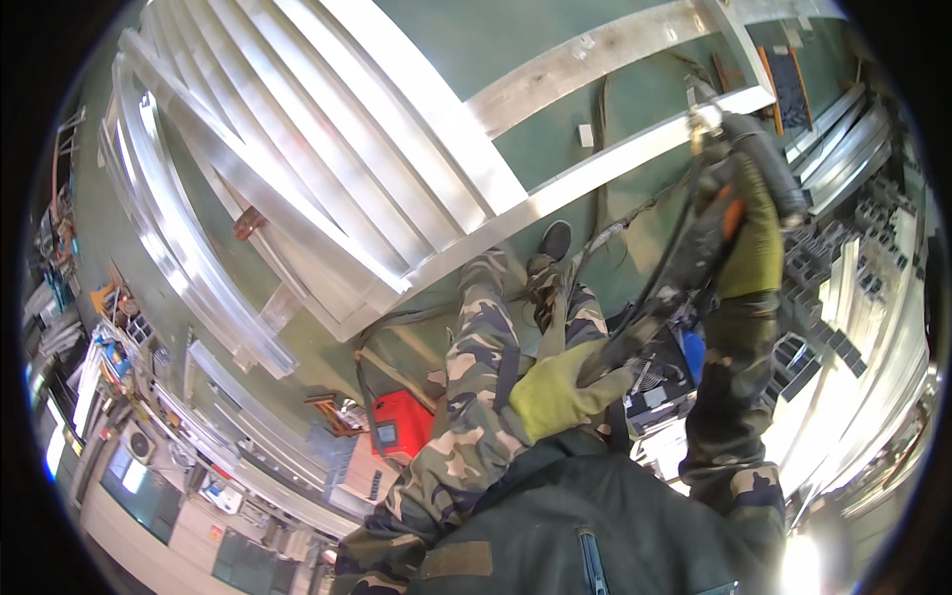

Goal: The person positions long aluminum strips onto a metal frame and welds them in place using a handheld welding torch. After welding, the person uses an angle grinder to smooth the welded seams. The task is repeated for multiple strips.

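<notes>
My right hand [751, 243], in a yellow-green glove, is closed around a dark welding torch [769, 164] with an orange part on its grip. The torch's brass-coloured tip is at the right end of a silvery metal frame [605, 171]; I cannot tell whether it touches. My left hand [567, 395], gloved alike, is closed on a thick black cable [635, 342] that runs up toward the torch. It is close in front of my body, above my camouflage-covered legs. Long silvery slats [347, 129] fill the frame's left part.
Loose curved-looking metal profiles [164, 223] overhang the frame's left side. A red box-shaped machine [402, 424] stands on the green floor at lower left. Cables trail beneath the frame near my shoe [556, 239]. Stacked metal profiles [853, 288] lie at the right.
</notes>
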Demonstrator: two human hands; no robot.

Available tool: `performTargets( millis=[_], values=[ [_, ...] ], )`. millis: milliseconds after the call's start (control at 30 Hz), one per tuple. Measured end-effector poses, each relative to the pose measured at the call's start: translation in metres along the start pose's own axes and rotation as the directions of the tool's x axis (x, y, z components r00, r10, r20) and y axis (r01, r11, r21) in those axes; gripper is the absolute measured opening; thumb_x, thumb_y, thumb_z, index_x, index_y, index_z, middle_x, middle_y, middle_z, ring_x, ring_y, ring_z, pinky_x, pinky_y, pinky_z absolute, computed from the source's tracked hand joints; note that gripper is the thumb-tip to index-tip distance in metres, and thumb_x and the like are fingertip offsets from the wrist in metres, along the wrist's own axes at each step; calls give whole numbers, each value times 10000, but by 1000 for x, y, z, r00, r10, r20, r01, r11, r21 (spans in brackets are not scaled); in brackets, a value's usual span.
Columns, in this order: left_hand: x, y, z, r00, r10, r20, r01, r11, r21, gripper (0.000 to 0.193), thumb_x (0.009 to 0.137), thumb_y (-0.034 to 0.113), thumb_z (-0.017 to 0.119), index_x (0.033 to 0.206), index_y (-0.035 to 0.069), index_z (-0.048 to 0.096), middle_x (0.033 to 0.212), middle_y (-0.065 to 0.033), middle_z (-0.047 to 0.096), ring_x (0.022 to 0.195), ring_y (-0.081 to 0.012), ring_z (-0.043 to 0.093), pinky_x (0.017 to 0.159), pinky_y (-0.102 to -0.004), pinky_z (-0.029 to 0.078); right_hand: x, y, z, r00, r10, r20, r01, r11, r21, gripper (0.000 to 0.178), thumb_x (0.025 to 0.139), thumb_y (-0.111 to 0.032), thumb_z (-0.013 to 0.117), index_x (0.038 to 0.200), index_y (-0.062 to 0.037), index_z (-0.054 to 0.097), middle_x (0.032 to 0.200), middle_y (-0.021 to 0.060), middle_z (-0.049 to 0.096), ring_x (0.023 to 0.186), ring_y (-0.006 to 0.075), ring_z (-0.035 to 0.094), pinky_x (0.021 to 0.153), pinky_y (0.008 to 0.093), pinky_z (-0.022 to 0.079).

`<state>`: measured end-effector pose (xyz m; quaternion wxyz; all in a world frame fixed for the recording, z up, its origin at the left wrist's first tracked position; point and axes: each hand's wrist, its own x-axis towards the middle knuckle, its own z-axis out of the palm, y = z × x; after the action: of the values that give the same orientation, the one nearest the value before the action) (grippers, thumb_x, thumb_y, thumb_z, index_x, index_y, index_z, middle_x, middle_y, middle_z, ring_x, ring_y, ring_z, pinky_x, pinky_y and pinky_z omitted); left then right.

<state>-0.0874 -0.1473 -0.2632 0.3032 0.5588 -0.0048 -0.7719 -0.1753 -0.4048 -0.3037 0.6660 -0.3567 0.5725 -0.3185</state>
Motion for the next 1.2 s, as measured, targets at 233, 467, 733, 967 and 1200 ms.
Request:
performTargets(
  millis=[233, 467, 733, 967, 1200],
  values=[
    [-30, -104, -97, 986, -123, 114, 134, 986, -96, 459, 1010, 391, 687, 1250, 1, 647, 875, -10, 660, 762, -95, 603, 696, -260, 502, -77, 124, 42, 977, 202, -75, -196, 978, 74, 345, 945, -259, 777, 1194, -38, 688, 861, 50, 682, 713, 173, 680, 642, 317, 566],
    [-66, -191, -176, 994, 103, -21, -105, 989, -107, 606, 1023, 245, 685, 1509, -37, 456, 1104, -61, 656, 950, -129, 623, 832, -305, 534, -155, 223, 103, 946, 258, -197, -281, 955, -98, 232, 1001, -223, 718, 1140, -38, 711, 775, 17, 678, 623, 88, 579, 577, 245, 452],
    [-72, -215, -226, 966, -88, -243, 139, 969, 204, 423, 952, 298, 745, 1221, -21, 679, 907, -90, 739, 802, -161, 680, 767, -315, 541, -194, 253, 165, 911, 303, -281, -348, 929, -126, 349, 996, -123, 716, 1307, -8, 608, 983, 33, 694, 757, 93, 630, 672, 265, 528],
    [-71, -243, -286, 975, -210, -68, 208, 977, -34, 368, 971, 349, 663, 1134, 20, 685, 765, -6, 652, 664, -89, 556, 620, -254, 444, -211, 306, 173, 989, -19, -147, -56, 871, -489, 892, 874, -160, 826, 1584, -29, 301, 1245, 141, 645, 1087, 230, 673, 933, 355, 560],
    [-58, -249, -314, 943, -324, -79, 311, 939, -143, 439, 963, 421, 664, 1100, 5, 659, 709, -42, 597, 621, -120, 539, 573, -263, 422, -204, 318, 190, 969, 173, -175, -234, 863, -447, 971, 841, -98, 842, 1612, -60, 253, 1263, 124, 621, 1072, 217, 665, 924, 351, 581]
  ],
)
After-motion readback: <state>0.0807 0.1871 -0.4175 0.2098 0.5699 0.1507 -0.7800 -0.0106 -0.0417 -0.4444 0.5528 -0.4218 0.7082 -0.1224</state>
